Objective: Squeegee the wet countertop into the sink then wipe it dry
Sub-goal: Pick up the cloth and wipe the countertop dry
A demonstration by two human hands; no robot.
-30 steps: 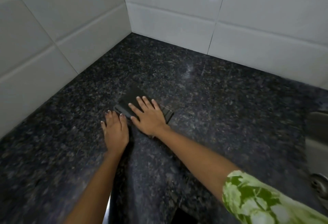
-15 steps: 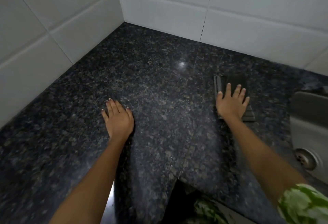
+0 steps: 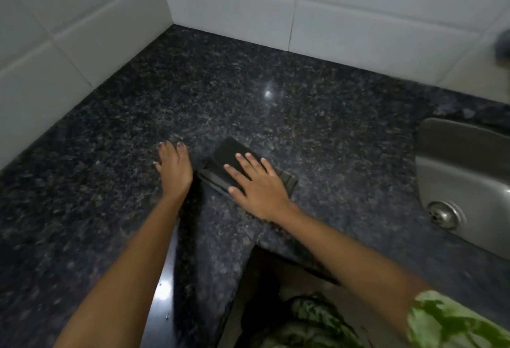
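1. Head view, the tool: a dark, flat, rectangular pad or folded cloth (image 3: 234, 160) lies on the black speckled granite countertop (image 3: 276, 93), near the middle of the worktop and a little toward the near edge. I cannot tell if it is a squeegee block or a wiping cloth.

2. Head view, right hand (image 3: 256, 184): it lies flat on top of the pad with its fingers (image 3: 242, 162) spread and straight, palm pressing down, not curled round anything. The pad shows beyond the fingertips and at both sides of the palm.

3. Head view, left hand (image 3: 174, 168): open and flat on the bare stone, fingers together, just beside the pad's left end. I cannot tell if it touches the pad. It looks like a bracing hand.

4. Head view, the relation that matters: the grey stainless-steel sink (image 3: 463, 171), with its round drain (image 3: 443, 213), lies well to the right of the pad, a clear stretch of counter between them. The pad's long axis runs slantwise, from near-left to far-right.

5. Judgement: the right hand already covers the pad and is the nearer to the sink, so a push rightward would carry any water to the basin; no puddle is plainly visible.
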